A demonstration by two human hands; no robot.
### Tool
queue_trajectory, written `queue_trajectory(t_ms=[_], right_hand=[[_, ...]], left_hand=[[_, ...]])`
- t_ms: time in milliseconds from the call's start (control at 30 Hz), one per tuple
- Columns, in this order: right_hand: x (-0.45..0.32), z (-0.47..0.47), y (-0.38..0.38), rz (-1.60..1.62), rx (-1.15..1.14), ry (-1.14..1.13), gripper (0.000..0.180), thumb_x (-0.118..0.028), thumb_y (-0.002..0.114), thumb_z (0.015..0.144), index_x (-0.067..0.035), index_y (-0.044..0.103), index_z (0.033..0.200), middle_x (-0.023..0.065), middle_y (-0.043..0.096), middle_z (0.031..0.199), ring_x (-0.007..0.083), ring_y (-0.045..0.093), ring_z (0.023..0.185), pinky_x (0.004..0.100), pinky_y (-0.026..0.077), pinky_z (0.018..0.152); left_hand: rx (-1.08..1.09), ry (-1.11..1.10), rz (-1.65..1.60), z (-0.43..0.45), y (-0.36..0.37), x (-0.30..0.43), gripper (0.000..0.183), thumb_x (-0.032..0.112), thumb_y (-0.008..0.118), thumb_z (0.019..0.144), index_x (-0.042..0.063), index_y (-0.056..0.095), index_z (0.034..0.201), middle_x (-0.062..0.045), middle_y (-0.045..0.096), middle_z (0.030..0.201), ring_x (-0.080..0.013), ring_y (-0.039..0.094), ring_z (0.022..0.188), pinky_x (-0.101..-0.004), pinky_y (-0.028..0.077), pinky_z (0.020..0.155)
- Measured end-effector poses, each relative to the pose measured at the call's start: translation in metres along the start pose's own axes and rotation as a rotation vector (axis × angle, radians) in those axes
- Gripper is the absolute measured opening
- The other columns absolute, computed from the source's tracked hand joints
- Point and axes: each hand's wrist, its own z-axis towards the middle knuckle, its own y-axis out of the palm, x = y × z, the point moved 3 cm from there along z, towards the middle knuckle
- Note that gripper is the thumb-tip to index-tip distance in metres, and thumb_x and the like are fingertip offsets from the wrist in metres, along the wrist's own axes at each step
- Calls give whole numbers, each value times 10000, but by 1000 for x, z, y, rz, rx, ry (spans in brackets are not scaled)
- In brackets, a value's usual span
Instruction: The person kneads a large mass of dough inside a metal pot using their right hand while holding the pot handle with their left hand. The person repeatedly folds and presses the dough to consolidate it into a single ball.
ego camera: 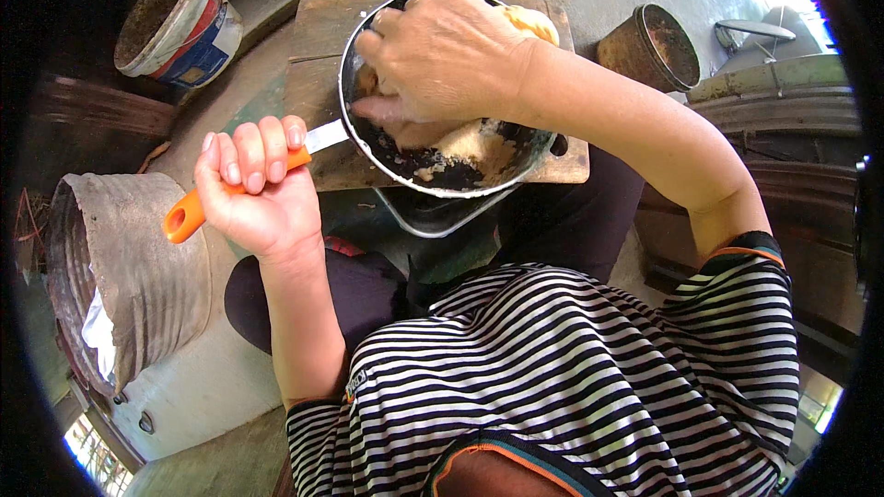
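Note:
My left hand is closed around the orange handle of a dark-bottomed pan with a pale rim. The pan rests on a wooden board. My right hand reaches into the pan with bent, slightly blurred fingers; whether they pinch anything is hidden. Beneath and beside it lies a pale, crumbly dough-like mass, with bits stuck to the pan's bottom. Past my right wrist, at the far side of the pan, a yellowish lump shows partly.
A used paint bucket stands at the far left, and a rusty can at the far right. A large ribbed drum with white material inside lies at the left. Under the board is a metal-rimmed tray, between my knees.

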Motion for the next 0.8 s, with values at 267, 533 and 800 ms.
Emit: queue_trajectory(t_ms=[267,533,800], right_hand=[[37,-33,-9,349,-17,-97,598,-444,762,697,-48,617,1122,186,648,1012,354,635,951,439,504,841],[32,-32,14,487,-52,-52,810,-306,829,627,-109,476,1329,156,516,1269,361,607,1022,421,493,910],[28,-17,31,356,-226,-46,853,-227,837,571,-140,452,1328,126,592,1096,337,667,835,414,563,705]], left_hand=[[-67,-35,-10,-1,4,4,359,192,387,955,173,313,604,30,298,509,-126,294,519,-353,361,679],[-99,-57,-18,8,-1,2,364,194,372,967,178,321,607,43,301,503,-119,301,509,-340,358,667],[-104,-49,18,8,5,-1,387,175,378,976,197,322,593,69,285,485,-88,267,476,-308,318,638]])
